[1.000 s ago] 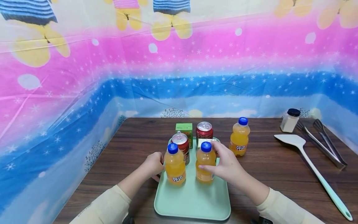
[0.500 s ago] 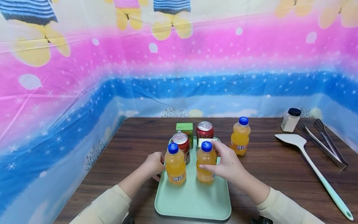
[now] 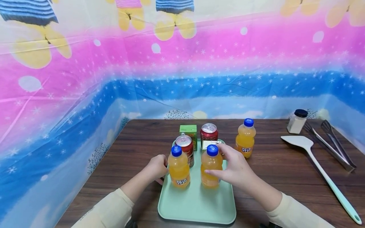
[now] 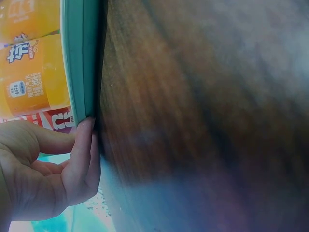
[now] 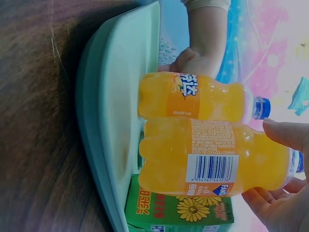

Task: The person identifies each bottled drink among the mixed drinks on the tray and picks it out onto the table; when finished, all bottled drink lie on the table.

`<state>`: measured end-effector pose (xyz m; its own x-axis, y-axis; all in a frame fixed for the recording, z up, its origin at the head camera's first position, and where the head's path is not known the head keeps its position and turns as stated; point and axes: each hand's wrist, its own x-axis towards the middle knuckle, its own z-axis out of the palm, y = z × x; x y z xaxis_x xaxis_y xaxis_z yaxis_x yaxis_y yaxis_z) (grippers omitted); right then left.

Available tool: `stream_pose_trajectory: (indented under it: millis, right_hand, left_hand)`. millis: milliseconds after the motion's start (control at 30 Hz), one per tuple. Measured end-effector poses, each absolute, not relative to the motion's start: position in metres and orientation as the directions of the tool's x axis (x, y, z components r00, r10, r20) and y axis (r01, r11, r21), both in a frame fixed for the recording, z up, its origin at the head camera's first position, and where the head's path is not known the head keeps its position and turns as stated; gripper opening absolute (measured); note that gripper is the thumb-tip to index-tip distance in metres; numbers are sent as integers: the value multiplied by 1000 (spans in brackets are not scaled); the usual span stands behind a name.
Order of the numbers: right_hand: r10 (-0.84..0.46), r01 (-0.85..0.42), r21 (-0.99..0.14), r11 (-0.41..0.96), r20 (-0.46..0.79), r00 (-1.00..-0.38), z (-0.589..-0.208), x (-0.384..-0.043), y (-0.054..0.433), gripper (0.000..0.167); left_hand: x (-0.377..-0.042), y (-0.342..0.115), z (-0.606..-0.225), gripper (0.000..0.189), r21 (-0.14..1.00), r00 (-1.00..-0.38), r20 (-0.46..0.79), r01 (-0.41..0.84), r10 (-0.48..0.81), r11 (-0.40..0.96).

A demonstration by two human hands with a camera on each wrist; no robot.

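My right hand [image 3: 238, 167] grips an orange soda bottle [image 3: 209, 161] around its upper part, thumb in front, over the right half of a pale green tray [image 3: 196, 207]. In the right wrist view, that bottle shows its barcode side. My left hand [image 3: 155, 167] pinches the tray's left rim, as the left wrist view shows. A second orange soda bottle [image 3: 178, 169] stands on the tray close to the left hand. Behind it are a red drink can [image 3: 184, 145] and a green drink carton [image 3: 188, 129]. A flower-printed green carton [image 5: 188, 210] is partly hidden behind the held bottle.
Another red can [image 3: 209, 133] stands at the tray's far end. To the right, a third orange soda bottle [image 3: 245, 139] stands on the dark wooden table [image 3: 137, 139]. A spatula [image 3: 322, 167], metal tongs [image 3: 333, 148] and a black-capped jar [image 3: 297, 122] lie or stand farther right.
My right hand and the bottle in it have shifted slightly right, and the bottle appears turned a little. The left hand stays at the tray's rim.
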<state>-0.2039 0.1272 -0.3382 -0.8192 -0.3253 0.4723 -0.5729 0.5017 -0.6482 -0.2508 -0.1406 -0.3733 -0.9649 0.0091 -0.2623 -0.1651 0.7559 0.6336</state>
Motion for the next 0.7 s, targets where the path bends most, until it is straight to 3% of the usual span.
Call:
stream_pose_trajectory:
  millis: [367, 700]
  right_hand:
    - [-362, -668, -590, 453, 563, -743, -335, -188, 149, 61]
    - [-353, -670, -610, 423, 570, -742, -332, -174, 166, 61]
  left_hand:
    - [-252, -139, -374, 18, 633, -961, -277, -186, -5, 751]
    - [-253, -139, -373, 19, 626, -962, -273, -180, -3, 759]
